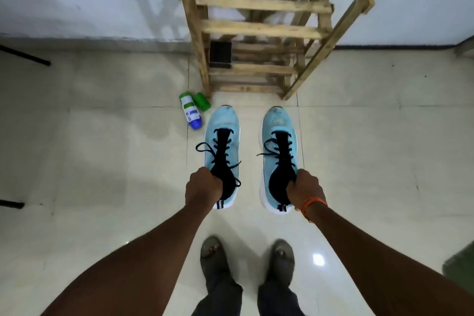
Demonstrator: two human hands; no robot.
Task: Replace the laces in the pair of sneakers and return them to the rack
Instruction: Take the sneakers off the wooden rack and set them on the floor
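Item 1: left sneaker [223,120]. Light blue knit upper, black tongue and collar, white sole, dark-striped heel tab. Held off the floor with its toe towards the rack. The left grip [204,186] is closed on the collar at the heel end, fingers curled into the opening. Black laces [205,147] are threaded through the eyelets; loose loops hang out to the left and near the grip.

Item 2: right sneaker [278,120]. Same make-up, parallel to the first with a clear gap between them. The right grip [305,191] is closed on its collar from the right side, thumb inside the opening. Its black lace ends [266,147] trail off to the left. An orange band [311,204] sits on that wrist.

Item 3: wooden rack [256,27]. Slatted tiers, standing against the white wall directly beyond the sneaker toes. A dark box-like object [220,55] rests on a lower tier at its left side.

Item 4: white bottle [191,113] with green and blue bands, lying on the tiled floor [102,161] just left of the left sneaker's toe. Label print too small to read. A green container [202,101] lies touching it, beside the rack's front left leg.

Item 5: the person's two feet [214,254] in grey open-toed footwear, below the sneakers.

Item 6: black rods [25,55] at the left edge; a green object [459,261] at the right edge, unidentifiable.

No brand marks legible on the sneakers.
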